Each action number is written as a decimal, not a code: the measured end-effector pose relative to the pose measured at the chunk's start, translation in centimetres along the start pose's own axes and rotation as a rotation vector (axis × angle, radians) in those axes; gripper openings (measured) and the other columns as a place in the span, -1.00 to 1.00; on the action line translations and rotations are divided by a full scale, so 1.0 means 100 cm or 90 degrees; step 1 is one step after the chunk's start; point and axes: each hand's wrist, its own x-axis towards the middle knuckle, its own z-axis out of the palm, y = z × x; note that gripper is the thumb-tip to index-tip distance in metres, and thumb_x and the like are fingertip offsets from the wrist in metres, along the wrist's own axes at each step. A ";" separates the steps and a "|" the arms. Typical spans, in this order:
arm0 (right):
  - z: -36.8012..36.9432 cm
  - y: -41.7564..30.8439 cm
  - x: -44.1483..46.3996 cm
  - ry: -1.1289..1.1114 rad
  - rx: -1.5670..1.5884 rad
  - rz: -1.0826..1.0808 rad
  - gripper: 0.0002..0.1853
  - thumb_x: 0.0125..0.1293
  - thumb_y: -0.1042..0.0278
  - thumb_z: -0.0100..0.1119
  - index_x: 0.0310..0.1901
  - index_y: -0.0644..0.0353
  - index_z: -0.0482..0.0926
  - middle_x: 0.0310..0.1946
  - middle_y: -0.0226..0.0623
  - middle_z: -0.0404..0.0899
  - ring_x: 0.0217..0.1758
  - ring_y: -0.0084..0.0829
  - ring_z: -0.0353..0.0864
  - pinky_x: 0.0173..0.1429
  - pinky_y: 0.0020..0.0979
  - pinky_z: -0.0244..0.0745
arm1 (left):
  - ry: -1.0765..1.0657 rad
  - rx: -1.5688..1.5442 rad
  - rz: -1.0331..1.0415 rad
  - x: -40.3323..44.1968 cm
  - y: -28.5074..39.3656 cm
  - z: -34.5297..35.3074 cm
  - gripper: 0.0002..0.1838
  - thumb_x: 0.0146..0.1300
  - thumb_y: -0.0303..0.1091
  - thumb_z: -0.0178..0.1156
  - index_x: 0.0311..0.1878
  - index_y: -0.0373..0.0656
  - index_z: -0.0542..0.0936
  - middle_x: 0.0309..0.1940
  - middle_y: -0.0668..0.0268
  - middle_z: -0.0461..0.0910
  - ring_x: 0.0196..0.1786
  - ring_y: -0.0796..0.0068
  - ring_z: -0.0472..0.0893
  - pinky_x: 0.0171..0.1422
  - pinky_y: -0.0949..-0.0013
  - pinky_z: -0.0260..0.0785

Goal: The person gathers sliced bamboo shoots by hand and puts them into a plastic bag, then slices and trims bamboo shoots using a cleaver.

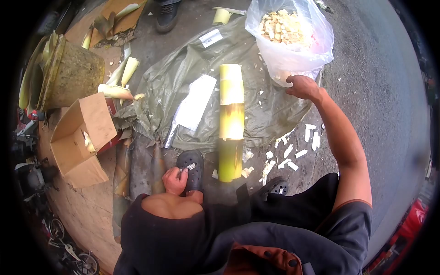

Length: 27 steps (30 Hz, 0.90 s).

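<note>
My right hand point(303, 87) is at the near edge of a clear plastic bag point(256, 25), fingers curled against the plastic. Pale chopped pieces point(284, 28) fill the bag. My left hand point(175, 180) is curled closed beside my dark clog point(191, 167); nothing shows in it. Between my hands lies a thick bamboo shoot point(231, 121), pale yellow at the far end, brown-banded in the middle and green at the near end. Left of it, a broad cleaver point(197, 103) lies flat with its metal handle point(171, 134) towards me.
A dark plastic sheet point(156, 85) covers the ground. White scraps point(288, 151) lie at the right. On the left are an open cardboard box point(98, 119), a dirty bucket point(73, 73), peeled husks point(130, 71) and unpeeled shoots point(157, 169). Another person's shoe point(167, 17) shows at the top.
</note>
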 end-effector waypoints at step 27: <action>0.008 0.005 -0.002 0.007 -0.011 -0.019 -0.61 0.25 0.16 0.21 0.05 0.16 0.63 0.02 -0.05 0.70 0.17 -0.04 0.65 0.22 -0.10 0.52 | -0.086 -0.032 -0.063 0.010 0.003 -0.011 -0.60 0.20 -0.33 0.38 -0.58 -0.24 0.36 -0.63 0.01 0.40 -0.57 -0.01 0.42 -0.44 0.05 0.21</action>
